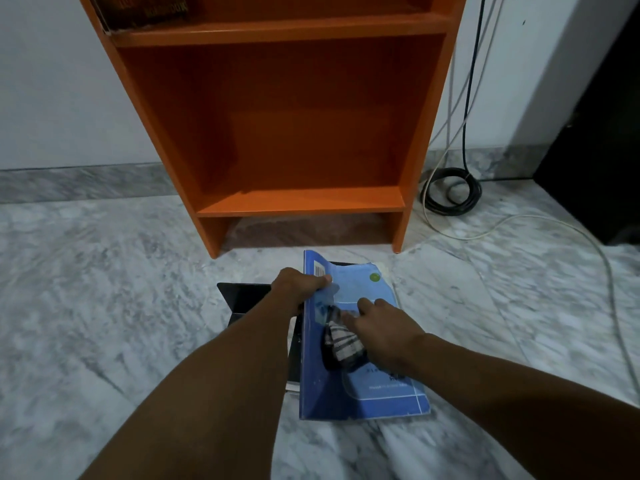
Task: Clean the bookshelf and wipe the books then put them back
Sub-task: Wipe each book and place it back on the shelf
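A blue book (377,396) lies on top of a small pile on the marble floor in front of the orange bookshelf (298,202). My left hand (298,284) grips the book's upper left edge, thumb on the cover. My right hand (384,327) presses a checked cloth (341,344) onto the cover, fingers spread over it. A black book (242,297) sticks out from under the blue one on the left. The bookshelf's lower compartment stands bare; a dark book (145,10) leans on the shelf above, at the top left.
Coiled black cable (450,190) and a white cable (512,223) lie on the floor right of the bookshelf. A dark piece of furniture (602,140) stands at the far right. White wall behind.
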